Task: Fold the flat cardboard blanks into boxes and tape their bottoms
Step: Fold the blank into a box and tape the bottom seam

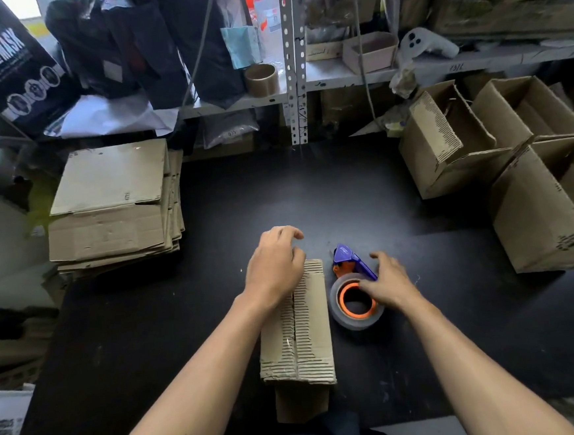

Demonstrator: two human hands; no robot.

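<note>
A folded cardboard box (305, 332) stands bottom-up on the black table (150, 331) in front of me, its two bottom flaps closed with a seam down the middle. My left hand (275, 266) rests on the box's far end, fingers loosely curled over the edge. Right of the box lies a tape dispenser (353, 287) with a purple handle, orange core and a grey tape roll. My right hand (387, 281) lies over the dispenser, fingers touching the roll and handle. A stack of flat cardboard blanks (113, 203) sits at the left.
Several assembled open boxes (515, 165) crowd the table's right side. A metal shelf (336, 76) behind holds black bags, a tape core, a small box and a white controller. A black mask carton (9, 64) leans at the upper left.
</note>
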